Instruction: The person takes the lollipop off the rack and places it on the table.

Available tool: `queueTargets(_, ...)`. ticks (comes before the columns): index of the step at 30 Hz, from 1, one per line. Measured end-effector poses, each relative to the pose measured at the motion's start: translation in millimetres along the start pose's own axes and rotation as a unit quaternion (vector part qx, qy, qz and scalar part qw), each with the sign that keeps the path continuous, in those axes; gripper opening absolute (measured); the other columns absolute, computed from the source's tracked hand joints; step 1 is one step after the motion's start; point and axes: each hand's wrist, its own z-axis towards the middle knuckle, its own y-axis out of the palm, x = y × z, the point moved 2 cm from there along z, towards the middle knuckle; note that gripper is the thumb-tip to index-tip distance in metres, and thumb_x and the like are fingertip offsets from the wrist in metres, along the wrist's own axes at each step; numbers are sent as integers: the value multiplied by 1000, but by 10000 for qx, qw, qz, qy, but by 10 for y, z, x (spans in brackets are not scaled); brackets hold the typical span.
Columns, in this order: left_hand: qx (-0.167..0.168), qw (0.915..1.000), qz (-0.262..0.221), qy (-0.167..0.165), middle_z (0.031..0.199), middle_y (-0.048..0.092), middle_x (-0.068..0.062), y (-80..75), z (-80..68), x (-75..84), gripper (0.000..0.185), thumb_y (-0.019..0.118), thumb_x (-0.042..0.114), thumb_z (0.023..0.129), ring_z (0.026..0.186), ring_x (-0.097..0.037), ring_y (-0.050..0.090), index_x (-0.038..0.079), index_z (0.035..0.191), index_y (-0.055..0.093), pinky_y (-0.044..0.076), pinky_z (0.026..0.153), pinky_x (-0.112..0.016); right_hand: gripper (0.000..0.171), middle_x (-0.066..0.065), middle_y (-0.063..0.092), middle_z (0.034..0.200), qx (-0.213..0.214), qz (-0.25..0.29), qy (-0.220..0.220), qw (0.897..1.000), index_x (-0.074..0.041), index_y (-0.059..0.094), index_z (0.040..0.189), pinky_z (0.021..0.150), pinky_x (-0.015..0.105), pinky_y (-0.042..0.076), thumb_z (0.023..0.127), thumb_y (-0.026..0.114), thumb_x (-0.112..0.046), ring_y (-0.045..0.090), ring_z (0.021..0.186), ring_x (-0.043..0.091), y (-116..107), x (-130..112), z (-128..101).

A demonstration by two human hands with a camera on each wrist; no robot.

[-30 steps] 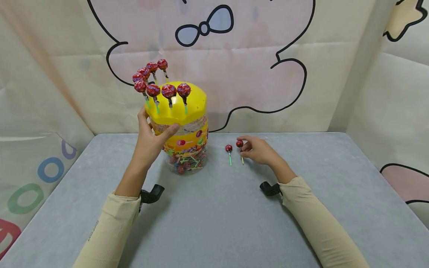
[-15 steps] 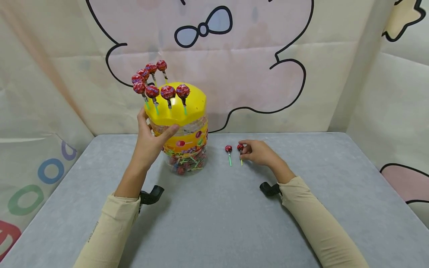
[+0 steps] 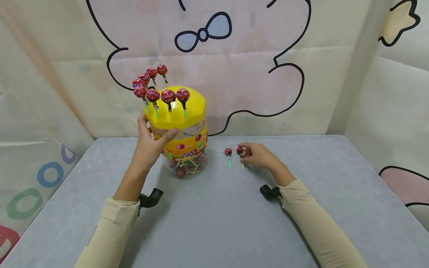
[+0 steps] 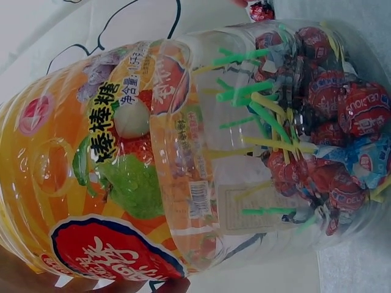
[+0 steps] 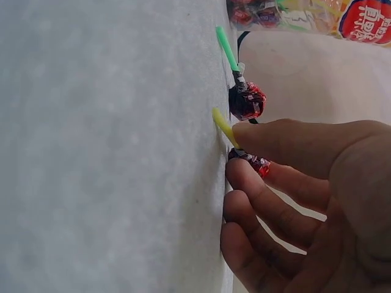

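Note:
A clear plastic lollipop jar with a yellow lid stands on the grey table. Several red lollipops stick up from holes in the lid, and the jar's bottom holds more lollipops. My left hand grips the jar's left side just under the lid. My right hand pinches a red lollipop with a yellow stick that lies on the table. Another red lollipop with a green stick lies just left of it, untouched.
Cream backdrop walls with cartoon drawings close in the table at the back and on both sides. Black wrist camera mounts sit on both cream sleeves.
My right hand has lowered onto the table and its fingers have closed tighter on the yellow-stick lollipop. The left hand stays on the jar.

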Motion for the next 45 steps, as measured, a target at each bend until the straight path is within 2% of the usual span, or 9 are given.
queueTargets(7,-72,9999,-12,-79,157,14,-1,-81,62,19,89,70,30,93,141,-31,28,33,153,4,38,113,-60,64,10,70,110,114,50,-58,9999,-7,47,147,76,30,51,90,73,-16,64,98,22,-57,-30,-13)
queueTargets(11,-110,9981,-569,-199,157,12,-2,-129,108,-2,83,66,27,95,144,-31,25,30,152,7,29,119,-59,65,10,69,112,362,91,-142,9992,-10,46,147,73,31,52,89,74,-17,65,100,23,-149,-111,-100)
queueTargets(14,-211,9945,-1006,-202,157,16,-3,-154,127,-29,78,65,28,96,144,-28,27,29,152,11,24,122,-58,62,8,67,117,716,395,-438,9957,-15,48,146,82,36,55,90,74,-19,64,106,25,-229,-314,-209)
queueTargets(17,-346,9929,-1134,-56,156,22,-3,-167,127,-44,76,64,27,96,140,-24,33,28,152,13,23,122,-59,61,6,63,127,1014,1023,-979,9847,-23,47,146,96,42,54,91,73,-24,62,116,26,-285,-647,-313)
queueTargets(20,-411,9920,-1186,120,153,30,-4,-169,132,-45,75,64,22,96,134,-22,39,29,153,15,25,121,-59,64,3,54,141,1082,1768,-1491,9668,-30,43,148,104,47,51,92,72,-28,57,126,25,-302,-1002,-376)
queueTargets(27,-261,9940,-1062,106,152,32,-3,-137,116,-27,75,65,17,96,130,-22,42,30,153,18,34,118,-54,76,-5,28,161,1105,2715,-2295,9281,-29,30,154,105,52,49,92,72,-16,40,144,27,-147,-1438,-320)
queueTargets(31,-57,9933,-1149,-86,148,33,1,-99,85,-20,73,66,16,95,130,-20,43,28,150,20,36,118,-50,79,-6,23,162,1212,2944,-2328,9189,-28,27,155,103,50,51,91,71,-11,36,146,26,-46,-1488,-300)
queueTargets(38,405,9881,-1457,-278,139,37,3,-13,57,44,68,71,14,91,127,-19,44,24,141,25,39,116,-44,81,-7,19,165,1357,3083,-2177,9161,-23,23,157,105,47,50,93,70,-11,29,151,23,10,-1531,-275)
queueTargets(45,651,9897,-1218,-385,139,28,1,-21,40,91,69,74,17,89,130,-19,31,21,136,23,43,112,-40,80,-6,21,165,1491,3211,-1993,9138,-23,23,158,107,49,47,93,70,-16,31,151,25,6,-1532,-241)
